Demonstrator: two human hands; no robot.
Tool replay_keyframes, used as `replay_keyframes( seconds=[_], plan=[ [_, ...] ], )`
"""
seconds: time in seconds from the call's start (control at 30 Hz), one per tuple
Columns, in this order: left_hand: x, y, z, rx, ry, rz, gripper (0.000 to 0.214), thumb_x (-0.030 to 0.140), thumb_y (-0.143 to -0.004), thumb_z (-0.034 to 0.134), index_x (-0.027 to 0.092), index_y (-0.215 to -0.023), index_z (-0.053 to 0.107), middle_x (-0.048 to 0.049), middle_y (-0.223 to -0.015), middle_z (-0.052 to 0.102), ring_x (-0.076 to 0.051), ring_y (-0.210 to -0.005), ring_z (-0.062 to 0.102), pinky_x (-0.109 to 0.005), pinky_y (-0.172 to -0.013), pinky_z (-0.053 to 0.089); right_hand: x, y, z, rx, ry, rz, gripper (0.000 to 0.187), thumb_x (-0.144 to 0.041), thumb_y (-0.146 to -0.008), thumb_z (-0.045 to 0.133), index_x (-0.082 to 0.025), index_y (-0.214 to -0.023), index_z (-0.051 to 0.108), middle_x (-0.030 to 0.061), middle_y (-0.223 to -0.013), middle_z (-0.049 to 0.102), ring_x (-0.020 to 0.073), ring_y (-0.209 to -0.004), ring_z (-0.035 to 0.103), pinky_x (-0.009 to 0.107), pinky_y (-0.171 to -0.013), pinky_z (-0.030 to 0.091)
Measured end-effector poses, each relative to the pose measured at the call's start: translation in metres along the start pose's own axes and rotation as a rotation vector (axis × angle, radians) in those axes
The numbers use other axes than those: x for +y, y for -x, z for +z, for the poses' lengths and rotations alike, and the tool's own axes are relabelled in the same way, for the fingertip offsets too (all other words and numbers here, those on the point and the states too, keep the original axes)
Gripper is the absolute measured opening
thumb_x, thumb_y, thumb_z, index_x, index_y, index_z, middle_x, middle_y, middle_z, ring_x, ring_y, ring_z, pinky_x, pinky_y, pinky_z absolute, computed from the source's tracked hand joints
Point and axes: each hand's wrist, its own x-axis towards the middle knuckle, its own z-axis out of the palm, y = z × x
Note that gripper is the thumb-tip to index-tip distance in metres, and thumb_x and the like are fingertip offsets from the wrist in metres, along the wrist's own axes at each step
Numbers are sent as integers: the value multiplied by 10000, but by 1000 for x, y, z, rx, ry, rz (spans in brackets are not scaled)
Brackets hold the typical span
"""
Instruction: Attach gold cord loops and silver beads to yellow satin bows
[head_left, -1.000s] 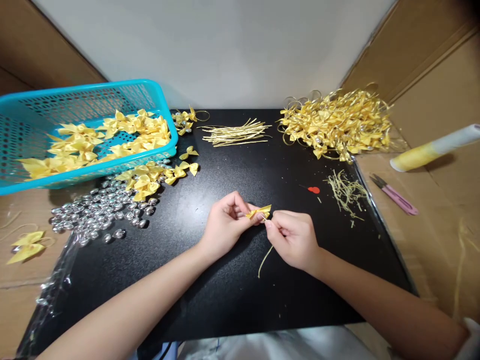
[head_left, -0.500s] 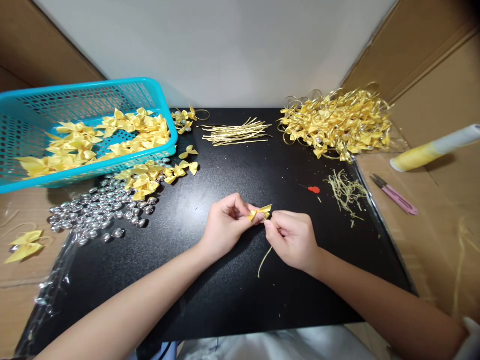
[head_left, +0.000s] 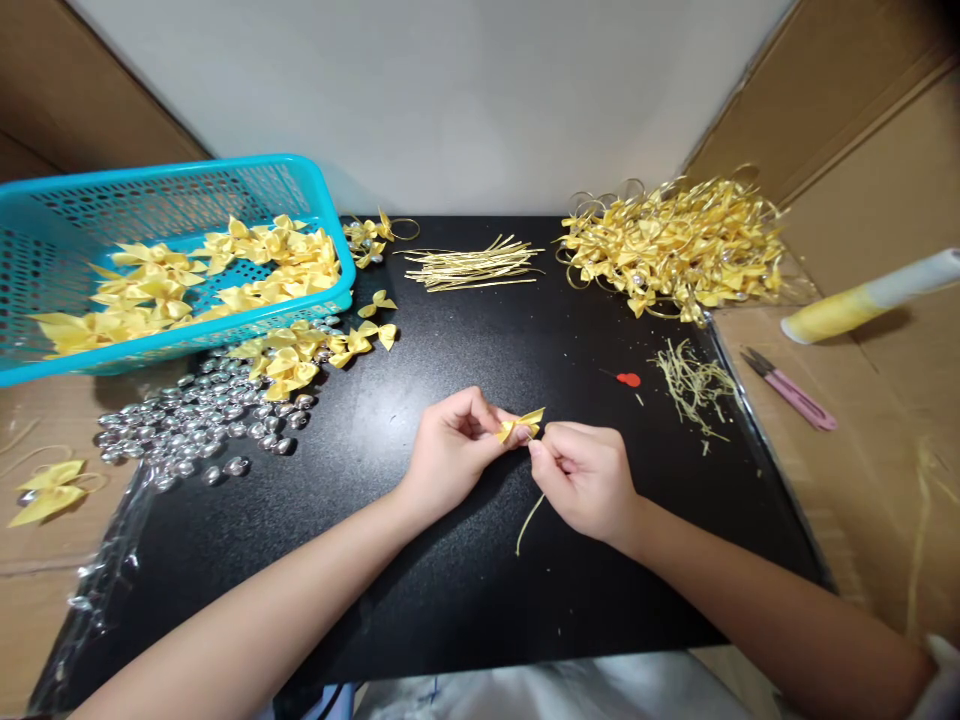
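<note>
Over the middle of the black tabletop (head_left: 465, 590), my left hand (head_left: 454, 445) pinches a small yellow ribbon bow (head_left: 520, 428) between thumb and fingers. Close against its right side is my right hand (head_left: 589, 475), closed on a thin gold cord (head_left: 529, 524). One end of the cord meets the bow at my fingertips, and the other hangs down below my right hand in a curve. How the cord passes through or around the bow is hidden by the fingers.
At left, a turquoise basket (head_left: 330, 215) holds yellow bows; silver beads (head_left: 195, 420) lie before it. Cut gold cords (head_left: 472, 265) lie at the back, with finished bow loops (head_left: 675, 245) right. Cord scraps (head_left: 694, 390), a red needle threader (head_left: 628, 380), pink thread snips (head_left: 791, 390) and a roll (head_left: 862, 300) sit right.
</note>
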Motion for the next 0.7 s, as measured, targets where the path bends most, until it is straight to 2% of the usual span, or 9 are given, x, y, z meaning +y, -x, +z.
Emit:
replay_keyframes(
  seconds=[0.7],
  plan=[
    [0, 1, 0, 21, -51, 7, 407, 329, -632, 869, 167, -572, 501, -34, -694, 739, -190, -721, 733, -303, -674, 609, 0, 0, 0, -6, 2, 8, 374, -66, -829, 489, -215, -563, 272, -69, -516, 288, 64, -443, 292, 224, -437, 246]
  ],
)
